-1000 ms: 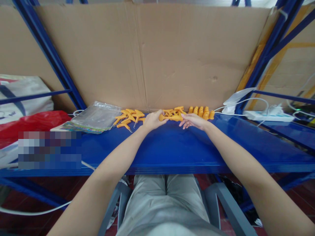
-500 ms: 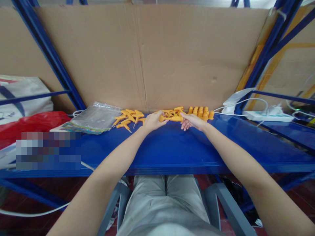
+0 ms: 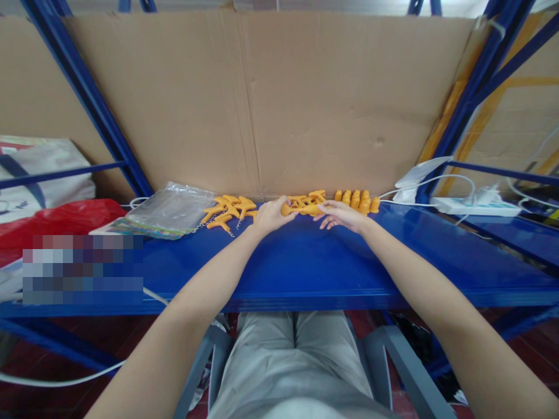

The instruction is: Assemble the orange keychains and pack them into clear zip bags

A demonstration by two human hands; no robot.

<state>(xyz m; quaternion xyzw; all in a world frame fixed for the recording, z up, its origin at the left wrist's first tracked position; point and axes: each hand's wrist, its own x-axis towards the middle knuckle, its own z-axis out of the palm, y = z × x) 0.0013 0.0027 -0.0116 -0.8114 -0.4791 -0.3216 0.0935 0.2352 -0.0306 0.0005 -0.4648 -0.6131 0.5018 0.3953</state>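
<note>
1. Corkscrews lie loosely piled on the blue surface, spirals bare (finished or waiting, I cannot tell).
2. Left hand curls round a rounded orange piece, thumb and fingers pinching it.
3. Between the hands sits a long orange piece; work on it looks midway.
4. Right hand, fingers loosely spread, touches its end; pinching is unclear.
5. Orange sleeves stand in rows, apparently unused.

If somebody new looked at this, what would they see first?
Probably the orange pieces, some with curly metal ends, along the back of the blue table. In the middle, the left hand holds one piece, with the right hand close by. A red bag at far left might stand out too.
</note>
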